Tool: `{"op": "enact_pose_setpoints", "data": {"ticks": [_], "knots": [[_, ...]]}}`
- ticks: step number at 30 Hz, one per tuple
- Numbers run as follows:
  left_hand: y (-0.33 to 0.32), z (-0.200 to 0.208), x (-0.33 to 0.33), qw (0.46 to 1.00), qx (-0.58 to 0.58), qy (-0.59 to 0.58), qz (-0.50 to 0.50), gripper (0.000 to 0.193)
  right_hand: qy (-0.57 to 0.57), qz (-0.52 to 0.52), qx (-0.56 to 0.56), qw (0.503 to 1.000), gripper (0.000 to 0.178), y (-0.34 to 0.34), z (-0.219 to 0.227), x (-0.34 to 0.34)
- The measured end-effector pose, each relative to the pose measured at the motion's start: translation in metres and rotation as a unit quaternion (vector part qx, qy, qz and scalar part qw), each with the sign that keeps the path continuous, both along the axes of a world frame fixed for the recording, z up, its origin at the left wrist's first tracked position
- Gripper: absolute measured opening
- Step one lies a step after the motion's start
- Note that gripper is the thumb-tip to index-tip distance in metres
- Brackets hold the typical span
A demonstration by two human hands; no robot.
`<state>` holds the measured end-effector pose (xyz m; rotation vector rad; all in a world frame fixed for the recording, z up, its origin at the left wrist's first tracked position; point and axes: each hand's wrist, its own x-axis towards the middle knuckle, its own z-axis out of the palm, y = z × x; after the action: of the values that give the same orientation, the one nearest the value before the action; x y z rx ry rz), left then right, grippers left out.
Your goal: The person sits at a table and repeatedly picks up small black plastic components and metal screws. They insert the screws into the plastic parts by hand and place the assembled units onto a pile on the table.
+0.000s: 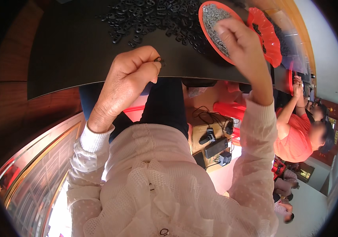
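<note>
My left hand (pixel 131 77) is closed in a pinch above the near part of the dark table. Between its thumb and forefinger sticks out the end of a small black plastic piece (pixel 161 61); the rest is hidden by the fingers. My right hand (pixel 242 45) reaches over a red oval bowl (pixel 204 29) filled with small grey metal parts (pixel 212 15) that look like screws. Its fingers are bent together and a little blurred, and what they hold cannot be made out. Many loose black plastic pieces (pixel 153 19), some with two holes, lie spread across the far side.
Right of the bowl stands a red wavy-edged dish (pixel 269 39) with dark bits inside. Below the table edge, a box (pixel 200 128) carries black devices (pixel 216 147) and cables. Another person in an orange-red shirt (pixel 295 140) works at the right, with more people farther off.
</note>
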<state>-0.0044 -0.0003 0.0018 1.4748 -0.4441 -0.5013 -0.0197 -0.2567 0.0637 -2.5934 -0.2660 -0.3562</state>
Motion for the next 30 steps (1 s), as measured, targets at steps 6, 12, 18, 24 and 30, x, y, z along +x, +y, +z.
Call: {"op": "enact_pose_setpoints", "data": {"ticks": [6,12,18,24,30], "knots": [[0.001,-0.002,-0.003,1.000,0.003,-0.019,0.002,0.012,0.061,-0.061,-0.184,0.979,0.025,-0.061,-0.024,0.010],[0.002,-0.002,-0.005,1.000,0.004,-0.023,0.006,0.012,0.115,-0.081,-0.119,0.983,0.021,-0.058,-0.018,0.013],[0.000,0.000,-0.006,1.000,-0.004,-0.020,0.014,0.013,0.091,-0.085,-0.076,0.989,0.017,-0.054,-0.026,0.014],[0.000,0.003,-0.005,1.000,-0.002,-0.009,0.011,0.011,0.049,-0.056,-0.096,0.993,0.019,-0.062,-0.030,0.016],[0.001,0.005,-0.003,1.000,0.000,0.010,0.007,0.008,0.115,-0.093,-0.113,0.983,0.017,-0.065,-0.014,0.010]]}}
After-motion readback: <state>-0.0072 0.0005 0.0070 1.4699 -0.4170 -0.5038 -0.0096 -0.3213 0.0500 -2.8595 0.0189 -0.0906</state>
